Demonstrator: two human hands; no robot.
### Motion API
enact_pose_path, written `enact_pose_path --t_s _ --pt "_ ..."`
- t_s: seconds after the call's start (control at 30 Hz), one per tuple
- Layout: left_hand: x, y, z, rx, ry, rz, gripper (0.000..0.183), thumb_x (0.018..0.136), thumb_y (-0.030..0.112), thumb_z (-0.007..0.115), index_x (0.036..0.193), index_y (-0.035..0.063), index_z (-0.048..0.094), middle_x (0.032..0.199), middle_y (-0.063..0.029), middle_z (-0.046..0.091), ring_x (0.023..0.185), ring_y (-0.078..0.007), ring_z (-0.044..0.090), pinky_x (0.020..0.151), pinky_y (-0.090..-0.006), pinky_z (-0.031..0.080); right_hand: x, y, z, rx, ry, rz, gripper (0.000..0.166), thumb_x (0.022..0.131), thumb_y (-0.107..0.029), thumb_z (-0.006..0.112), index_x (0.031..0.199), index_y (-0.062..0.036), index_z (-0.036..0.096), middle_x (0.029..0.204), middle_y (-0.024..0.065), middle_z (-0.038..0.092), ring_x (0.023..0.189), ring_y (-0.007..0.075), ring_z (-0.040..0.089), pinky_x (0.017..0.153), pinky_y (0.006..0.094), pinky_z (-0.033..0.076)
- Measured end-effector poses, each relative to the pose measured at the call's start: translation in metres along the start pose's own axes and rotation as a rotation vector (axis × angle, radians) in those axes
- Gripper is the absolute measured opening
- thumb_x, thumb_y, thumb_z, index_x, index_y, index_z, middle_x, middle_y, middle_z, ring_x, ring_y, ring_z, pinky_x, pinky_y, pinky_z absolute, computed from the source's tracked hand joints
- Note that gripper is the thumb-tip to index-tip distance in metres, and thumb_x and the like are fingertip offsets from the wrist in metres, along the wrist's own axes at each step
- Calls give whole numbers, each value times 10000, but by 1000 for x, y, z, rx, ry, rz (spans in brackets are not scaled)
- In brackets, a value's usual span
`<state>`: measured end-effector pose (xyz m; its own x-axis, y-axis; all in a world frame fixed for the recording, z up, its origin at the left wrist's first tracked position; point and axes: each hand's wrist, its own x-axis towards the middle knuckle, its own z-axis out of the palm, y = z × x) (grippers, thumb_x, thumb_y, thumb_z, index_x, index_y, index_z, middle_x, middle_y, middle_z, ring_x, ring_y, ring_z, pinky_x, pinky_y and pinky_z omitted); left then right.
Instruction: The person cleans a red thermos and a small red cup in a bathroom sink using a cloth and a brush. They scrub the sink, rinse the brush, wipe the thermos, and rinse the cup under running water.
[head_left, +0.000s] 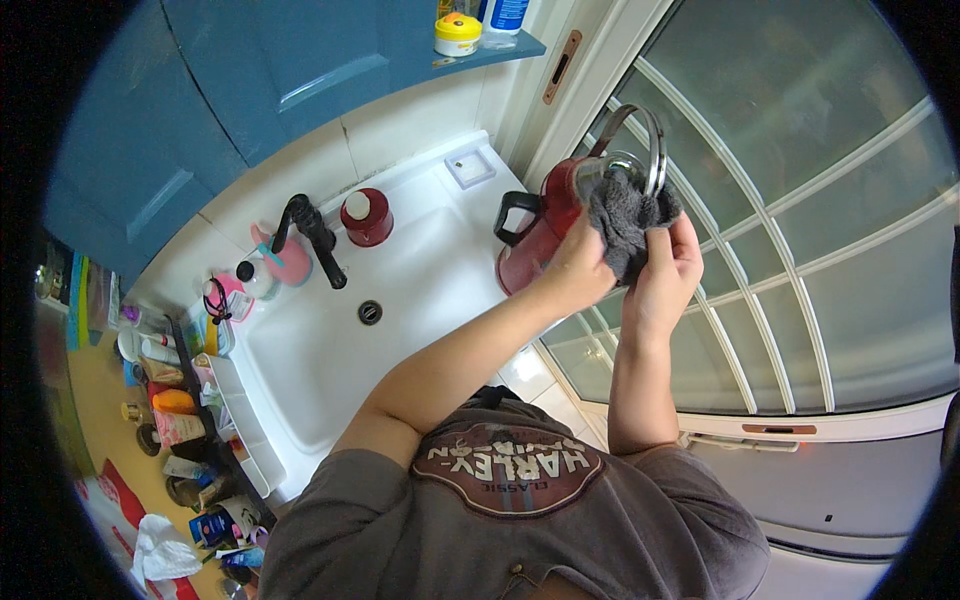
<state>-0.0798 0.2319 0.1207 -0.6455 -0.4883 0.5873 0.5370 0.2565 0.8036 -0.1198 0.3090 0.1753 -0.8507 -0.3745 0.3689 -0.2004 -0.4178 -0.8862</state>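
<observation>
Above the right end of the sink, a dark grey cloth (626, 217) is bunched between my hands. My left hand (585, 262) grips its left side, close to a red kettle or vacuum jug (531, 251) with a black side handle (514, 217). On the cloth's right side my right hand (664, 270) has its fingers and thumb closed. The cloth lies against a curved metal band (654, 150), which looks like a carrying handle arching over the jug's shiny top. My hands and the cloth hide part of the jug; its base contact is hidden too.
The white sink (300, 375) has a black faucet (315, 240) and a red bottle (367, 217) at its back. A small square dish (469, 166) sits on the rear right corner. Toiletries crowd a black-edged rack (199, 390) at left. A glazed door (750, 225) stands at right.
</observation>
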Motion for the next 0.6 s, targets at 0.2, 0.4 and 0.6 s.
enact_pose_path --t_s 0.2,0.4,0.6 --pt "-2 -20 28 86 75 162 343 810 24 542 1150 -18 564 1118 -252 609 1095 -447 546 955 -463 416 35 -18 4 18 -31 183 188 923 -114 510 873 6 646 791 0 624 683 58 540 619 210 425" --pt "-5 -23 28 31 113 184 291 800 56 560 1082 -14 594 1071 -244 633 1019 -451 579 899 -453 455 34 -18 2 -57 -100 186 201 930 -131 510 903 14 646 801 0 618 681 59 525 613 205 420" --pt "-15 -29 24 94 24 117 373 872 101 538 1225 -17 520 1223 -220 578 1164 -379 538 1005 -411 388 15 1 -17 -95 -105 90 206 925 -121 511 934 34 646 840 18 632 722 69 551 652 209 445"
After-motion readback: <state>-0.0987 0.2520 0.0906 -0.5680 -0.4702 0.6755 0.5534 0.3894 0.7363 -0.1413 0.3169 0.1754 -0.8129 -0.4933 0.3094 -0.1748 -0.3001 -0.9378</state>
